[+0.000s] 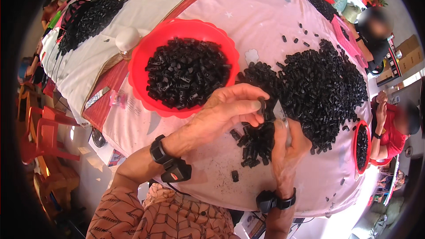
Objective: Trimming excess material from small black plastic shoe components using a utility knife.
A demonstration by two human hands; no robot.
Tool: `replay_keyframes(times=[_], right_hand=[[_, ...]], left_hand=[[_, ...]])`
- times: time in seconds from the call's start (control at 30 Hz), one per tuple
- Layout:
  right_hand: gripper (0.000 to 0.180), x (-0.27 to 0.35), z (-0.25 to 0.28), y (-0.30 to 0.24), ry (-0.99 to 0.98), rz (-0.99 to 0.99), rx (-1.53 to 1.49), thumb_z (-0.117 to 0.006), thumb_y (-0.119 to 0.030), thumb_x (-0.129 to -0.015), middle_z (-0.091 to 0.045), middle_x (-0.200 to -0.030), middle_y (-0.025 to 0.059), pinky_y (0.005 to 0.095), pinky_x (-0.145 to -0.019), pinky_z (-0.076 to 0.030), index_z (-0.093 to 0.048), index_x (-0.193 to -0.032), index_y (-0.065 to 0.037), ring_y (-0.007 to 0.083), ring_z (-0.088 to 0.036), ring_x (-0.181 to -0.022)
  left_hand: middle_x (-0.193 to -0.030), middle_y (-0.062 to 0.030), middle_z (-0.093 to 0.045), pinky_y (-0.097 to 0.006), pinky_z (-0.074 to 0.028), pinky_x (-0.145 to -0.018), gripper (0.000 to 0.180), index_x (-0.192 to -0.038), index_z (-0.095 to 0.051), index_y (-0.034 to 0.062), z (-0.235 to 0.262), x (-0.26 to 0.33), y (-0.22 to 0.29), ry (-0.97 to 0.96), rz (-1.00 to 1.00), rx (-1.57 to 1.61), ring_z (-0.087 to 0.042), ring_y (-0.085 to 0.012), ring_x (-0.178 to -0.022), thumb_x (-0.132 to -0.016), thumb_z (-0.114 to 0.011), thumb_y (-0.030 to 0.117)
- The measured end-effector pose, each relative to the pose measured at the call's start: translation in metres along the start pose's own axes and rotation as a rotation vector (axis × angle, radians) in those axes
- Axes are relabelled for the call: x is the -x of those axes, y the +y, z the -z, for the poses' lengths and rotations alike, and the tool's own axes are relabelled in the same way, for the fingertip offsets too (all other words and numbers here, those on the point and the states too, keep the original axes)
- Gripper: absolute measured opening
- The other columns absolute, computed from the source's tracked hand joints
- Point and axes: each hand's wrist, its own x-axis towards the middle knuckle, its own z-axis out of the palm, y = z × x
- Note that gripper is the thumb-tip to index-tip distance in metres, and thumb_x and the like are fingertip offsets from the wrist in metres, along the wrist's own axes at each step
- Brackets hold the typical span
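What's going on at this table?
A person at a pink-covered table works with small black plastic parts. The left hand pinches one black part at its fingertips; the right hand meets it from below, holding something small and clear. A red bowl full of the parts sits ahead, a big loose pile to the right. Other people sit at the far right.
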Motion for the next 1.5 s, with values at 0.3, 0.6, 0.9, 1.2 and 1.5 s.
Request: replay_keyframes(times=[0.3,0.6,0.9,1.2,1.5], right_hand=[[0.017,0.001,0.0,0.001,-0.004,0.007,-0.008,-0.07,-0.014,-0.089,-0.062,-0.065,0.0129,0.0293,-0.05,-0.045,-0.063,-0.092,0.002,0.0175,-0.059,-0.052],[0.016,0.001,-0.001,0.0,-0.017,-0.001,-0.004,-0.068,-0.014,-0.09,-0.064,-0.067,0.0128,0.0292,-0.051,-0.047,-0.064,-0.093,0.002,0.0183,-0.062,-0.054],[0.017,0.001,-0.002,0.002,-0.033,-0.045,-0.068,-0.067,-0.015,-0.091,-0.065,-0.067,0.0132,0.0292,-0.051,-0.047,-0.064,-0.094,0.002,0.0174,-0.064,-0.056],[0.018,0.002,0.004,0.002,-0.038,-0.038,0.015,-0.07,-0.016,-0.089,-0.063,-0.065,0.0125,0.0284,-0.049,-0.045,-0.065,-0.093,0.001,0.0161,-0.06,-0.053],[0.02,-0.002,0.007,-0.005,-0.231,0.182,-0.038,-0.077,-0.014,-0.081,-0.062,-0.064,0.0092,0.0292,-0.047,-0.046,-0.064,-0.089,-0.002,0.0203,-0.06,-0.049]], left_hand=[[-0.099,-0.0081,-0.065,-0.026,-0.055,-0.075,0.017,-0.106,-0.062,-0.0003,0.005,-0.004,-0.014,-0.036,-0.049,-0.121,-0.067,-0.0156,-0.083,-0.089,-0.062,0.001],[-0.106,-0.0118,-0.064,-0.028,-0.056,-0.081,0.023,-0.111,-0.06,-0.0018,0.003,-0.001,-0.019,-0.066,0.151,0.12,-0.067,-0.0177,-0.09,-0.092,-0.064,0.009],[-0.109,-0.0111,-0.064,-0.029,-0.056,-0.083,0.03,-0.121,-0.059,-0.0011,0.0,0.002,-0.022,-0.127,0.27,0.126,-0.066,-0.0187,-0.09,-0.093,-0.063,0.009],[-0.103,-0.0084,-0.064,-0.026,-0.054,-0.078,0.031,-0.123,-0.059,-0.0006,0.007,-0.003,-0.022,-0.026,0.212,0.196,-0.063,-0.014,-0.086,-0.095,-0.061,0.013],[-0.104,-0.0066,-0.064,-0.027,-0.05,-0.083,0.03,-0.123,-0.059,0.0004,0.005,-0.001,-0.018,-0.033,0.13,0.227,-0.061,-0.0123,-0.093,-0.096,-0.058,0.013]])
